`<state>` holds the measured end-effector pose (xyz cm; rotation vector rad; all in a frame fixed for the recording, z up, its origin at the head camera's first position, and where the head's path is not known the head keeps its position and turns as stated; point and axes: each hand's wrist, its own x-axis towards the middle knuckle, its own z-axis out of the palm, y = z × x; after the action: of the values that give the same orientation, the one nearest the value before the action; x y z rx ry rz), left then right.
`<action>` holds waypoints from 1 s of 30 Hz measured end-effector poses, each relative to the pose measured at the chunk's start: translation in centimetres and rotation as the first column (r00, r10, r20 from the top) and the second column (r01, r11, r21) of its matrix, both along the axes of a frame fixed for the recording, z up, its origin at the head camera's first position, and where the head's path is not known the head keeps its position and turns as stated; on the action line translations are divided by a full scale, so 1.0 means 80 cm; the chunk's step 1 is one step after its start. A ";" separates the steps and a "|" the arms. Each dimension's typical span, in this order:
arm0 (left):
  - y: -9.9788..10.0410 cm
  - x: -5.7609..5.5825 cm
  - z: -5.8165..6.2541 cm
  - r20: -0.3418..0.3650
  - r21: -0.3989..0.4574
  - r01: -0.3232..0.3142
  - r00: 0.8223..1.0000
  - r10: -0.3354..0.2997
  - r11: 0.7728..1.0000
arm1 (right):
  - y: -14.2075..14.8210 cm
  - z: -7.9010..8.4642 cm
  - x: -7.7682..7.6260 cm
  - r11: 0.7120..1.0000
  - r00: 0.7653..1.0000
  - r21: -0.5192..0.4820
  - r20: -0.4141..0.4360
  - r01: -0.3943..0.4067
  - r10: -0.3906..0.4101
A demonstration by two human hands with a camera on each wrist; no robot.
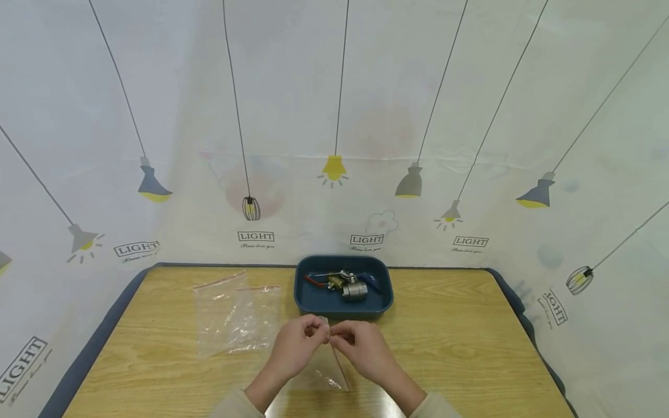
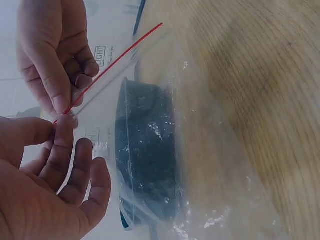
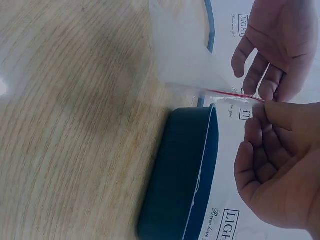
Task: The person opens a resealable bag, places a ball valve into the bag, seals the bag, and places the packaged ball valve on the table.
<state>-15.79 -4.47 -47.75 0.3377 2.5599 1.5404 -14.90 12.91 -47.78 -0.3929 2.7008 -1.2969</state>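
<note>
A clear zip bag [image 1: 320, 371] with a red zip strip [image 2: 117, 67] hangs from both hands just in front of the blue tray. My left hand [image 1: 294, 343] pinches the strip between thumb and forefinger, its other fingers loosely bent. Right against it, my right hand [image 1: 367, 349] pinches the same strip with thumb and fingertips. Seen from the left wrist, the thin film [image 2: 215, 165] spreads below the strip, and the tray shows through it. No item shows inside the bag.
Behind the hands stands the blue tray [image 1: 345, 313], holding a silver metal valve [image 1: 355, 291] and a brass valve [image 1: 335, 282] with a red lever. Two more clear zip bags [image 1: 216, 316] lie overlapping on the wooden table [image 1: 460, 337] to the left. A printed curtain [image 1: 292, 116] hangs beyond.
</note>
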 end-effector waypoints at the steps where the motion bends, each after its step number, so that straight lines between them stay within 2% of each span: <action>1: 0.000 0.000 0.000 -0.006 -0.001 0.000 1.000 0.000 1.000 | 0.000 0.000 0.000 1.000 1.000 0.010 -0.010 0.004 -0.003; 8: -0.001 0.000 -0.003 -0.032 -0.002 -0.004 0.999 0.003 1.000 | -0.002 0.002 0.000 0.997 0.995 0.060 -0.080 0.056 -0.052; 14: 0.000 0.003 -0.003 -0.053 -0.029 -0.034 0.998 0.032 0.999 | -0.003 0.001 0.001 0.994 0.991 0.056 -0.094 0.098 -0.093; 22: 0.002 0.003 -0.003 -0.041 -0.075 -0.072 0.997 0.069 0.995 | -0.004 -0.002 0.001 0.993 0.990 0.062 -0.100 0.102 -0.095; 30: 0.010 0.006 -0.003 -0.137 -0.205 -0.116 0.987 0.089 0.972 | -0.005 -0.003 0.001 0.996 0.996 0.044 -0.061 0.075 -0.072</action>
<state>-15.34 -3.64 -47.97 0.2898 2.8505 1.2963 -14.84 12.50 -48.02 -0.3345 2.8140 -1.2571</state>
